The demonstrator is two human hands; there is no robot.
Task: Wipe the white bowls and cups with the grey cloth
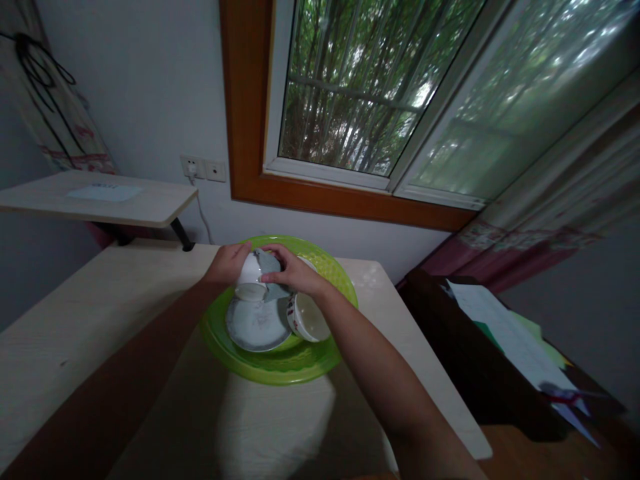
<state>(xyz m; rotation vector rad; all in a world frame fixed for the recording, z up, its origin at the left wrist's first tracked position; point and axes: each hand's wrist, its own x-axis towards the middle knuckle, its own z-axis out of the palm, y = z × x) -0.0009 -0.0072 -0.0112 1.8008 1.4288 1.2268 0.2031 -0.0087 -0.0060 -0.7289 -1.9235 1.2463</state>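
Observation:
Over a green basin (280, 375), my left hand (226, 263) is closed on the left side of a white bowl (249, 280), which is tilted on its side. My right hand (293, 268) presses a grey cloth (273, 267) against that bowl, its fingers closed round the cloth. Below the held bowl lies a white plate (257, 327) with a greyish rim, inside the basin. To its right a second bowl (310, 317), white with red marks outside, leans tilted with its mouth showing. Part of another white dish shows behind my right hand.
The basin stands on a light wooden table (400, 360). A raised shelf (100, 200) with a paper on it is at the left. Behind are a wall socket with a cable (193, 168) and a window (350, 100). Papers (510, 333) lie on dark furniture at the right.

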